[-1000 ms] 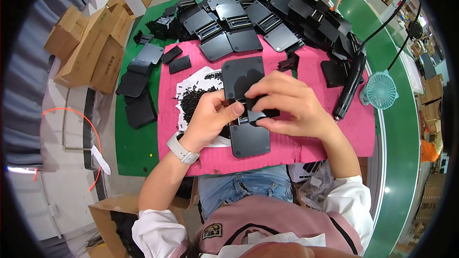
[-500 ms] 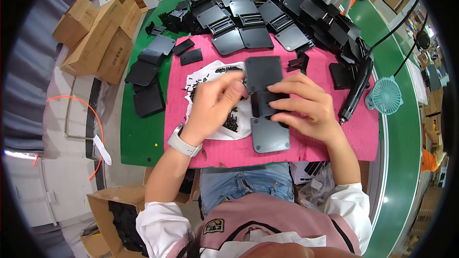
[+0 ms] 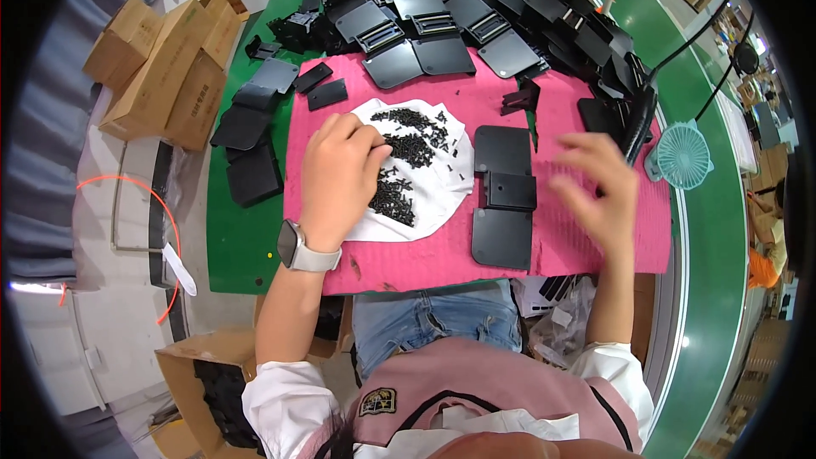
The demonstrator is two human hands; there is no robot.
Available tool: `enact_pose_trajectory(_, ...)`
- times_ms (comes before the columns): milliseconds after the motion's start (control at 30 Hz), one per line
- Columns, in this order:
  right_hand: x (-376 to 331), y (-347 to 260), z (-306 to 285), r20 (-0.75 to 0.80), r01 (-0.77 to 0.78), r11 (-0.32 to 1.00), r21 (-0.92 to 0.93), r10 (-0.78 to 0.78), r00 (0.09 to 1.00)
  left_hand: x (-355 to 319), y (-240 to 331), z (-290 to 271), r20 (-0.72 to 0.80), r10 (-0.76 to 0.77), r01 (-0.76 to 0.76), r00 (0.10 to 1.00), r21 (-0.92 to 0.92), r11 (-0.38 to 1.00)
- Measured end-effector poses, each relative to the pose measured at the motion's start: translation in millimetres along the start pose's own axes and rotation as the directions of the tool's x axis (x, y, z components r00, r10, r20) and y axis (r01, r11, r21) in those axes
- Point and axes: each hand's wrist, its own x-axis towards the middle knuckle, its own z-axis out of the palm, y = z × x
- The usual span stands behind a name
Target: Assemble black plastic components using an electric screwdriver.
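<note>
My left hand (image 3: 340,172), with a watch on its wrist, rests over the left side of a white cloth (image 3: 440,217) that bears piles of small black screws (image 3: 408,150). Its thumb and fingertips are pinched together by the screws; what they hold, if anything, is hidden. To the right of the cloth lies a black two-plate bracket (image 3: 501,238), with a small black cover block (image 3: 510,191) across its middle. My right hand (image 3: 599,191) is off the bracket, slightly blurred, its fingers apart and nothing seen in them. Just beyond it hangs a black electric screwdriver (image 3: 642,119).
Many similar black brackets (image 3: 433,34) are heaped along the far side of the green table (image 3: 234,255). Two loose black covers (image 3: 327,94) and a small black part (image 3: 521,99) lie on the pink mat (image 3: 408,276). A teal fan (image 3: 682,155) stands at right.
Both hands have left the bracket, which now lies on the mat, further right. My left hand has moved left to the screws; my right hand has moved right toward the screwdriver.
</note>
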Motion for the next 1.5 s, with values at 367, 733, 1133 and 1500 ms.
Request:
enact_pose_trajectory(367,-1,105,-32,-0.349,-0.609,0.593,-0.527,0.502,0.791,-1,3,0,-0.103,0.006,-0.015,0.995,-0.086,0.996)
enact_pose_trajectory(733,37,38,-45,0.177,-0.300,0.329,0.895,0.356,0.918,11,25,2,-0.034,-0.132,0.106,0.991,-0.414,0.904)
enact_pose_trajectory(1133,60,-21,-26,-0.223,0.225,0.043,0.973,-0.057,0.973,21,68,28,0.583,-0.093,0.590,0.807,-0.803,0.087)
enact_pose_trajectory(1500,54,-14,-11,-0.289,0.286,-0.053,0.957,-0.065,0.955,12,63,33,0.593,-0.044,0.577,0.804,-0.797,-0.180)
